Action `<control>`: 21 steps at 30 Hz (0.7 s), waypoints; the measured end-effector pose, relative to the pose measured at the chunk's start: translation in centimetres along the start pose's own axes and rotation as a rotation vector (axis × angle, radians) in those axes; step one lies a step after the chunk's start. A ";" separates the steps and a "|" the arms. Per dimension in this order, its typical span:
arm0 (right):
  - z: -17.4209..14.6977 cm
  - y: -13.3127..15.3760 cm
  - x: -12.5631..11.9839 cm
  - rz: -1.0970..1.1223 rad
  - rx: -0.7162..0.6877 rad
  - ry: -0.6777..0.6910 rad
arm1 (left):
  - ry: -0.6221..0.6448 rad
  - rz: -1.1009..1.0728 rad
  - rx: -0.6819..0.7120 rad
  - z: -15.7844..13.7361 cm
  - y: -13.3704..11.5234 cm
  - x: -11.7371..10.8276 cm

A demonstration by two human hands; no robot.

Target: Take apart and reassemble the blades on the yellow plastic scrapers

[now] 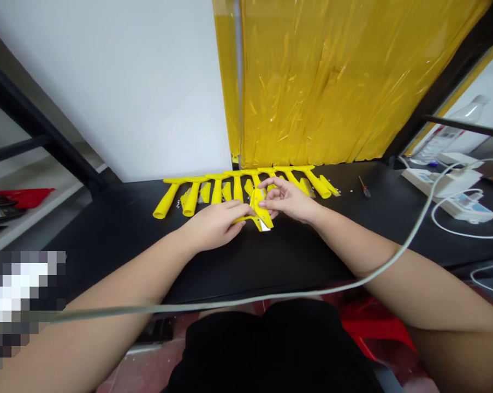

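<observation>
Over the black table, both hands hold one yellow plastic scraper with a shiny metal blade at its head. My left hand is wrapped round its handle, which is mostly hidden by the fingers. At the head, my right hand pinches the yellow part with thumb and fingers. Behind the hands stretches a row of similar yellow T-shaped pieces with round, hollow handle ends towards me. Small yellow plates and tiny metal bits lie among them, partly covered by my hands.
A screwdriver lies right of the row. White power strips and a plastic bottle stand at the far right. A pale cable hangs across the view, in front of my forearms. Yellow plastic sheeting and a white panel rise behind the table.
</observation>
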State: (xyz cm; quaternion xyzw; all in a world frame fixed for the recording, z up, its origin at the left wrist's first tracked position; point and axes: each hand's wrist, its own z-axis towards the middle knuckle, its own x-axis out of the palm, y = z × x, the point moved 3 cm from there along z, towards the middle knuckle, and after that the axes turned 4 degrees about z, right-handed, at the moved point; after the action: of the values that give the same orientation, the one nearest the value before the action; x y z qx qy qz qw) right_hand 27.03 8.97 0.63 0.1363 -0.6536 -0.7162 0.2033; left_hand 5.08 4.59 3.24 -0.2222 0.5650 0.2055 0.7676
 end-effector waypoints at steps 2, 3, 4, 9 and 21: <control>0.0 0.0 0.2 -0.002 0.006 -0.005 | -0.005 0.008 -0.017 0.0 0.0 0.0; 0.0 0.0 0.3 -0.003 0.005 -0.006 | -0.009 0.012 -0.019 0.0 0.0 0.0; 0.0 0.0 0.3 -0.002 0.002 -0.007 | -0.014 0.015 -0.015 0.0 0.0 0.0; 0.0 -0.2 0.6 0.006 0.033 0.032 | -0.028 -0.024 0.042 -0.1 0.1 0.2; -0.6 0.3 0.1 0.187 0.168 0.050 | -0.159 -0.097 0.209 -0.3 -1.2 -0.8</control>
State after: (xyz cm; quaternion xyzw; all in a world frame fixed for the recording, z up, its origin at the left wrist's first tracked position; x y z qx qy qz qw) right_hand 27.22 8.35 0.84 0.1091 -0.7160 -0.6330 0.2735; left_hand 5.35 3.38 4.12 -0.1512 0.5094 0.1254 0.8378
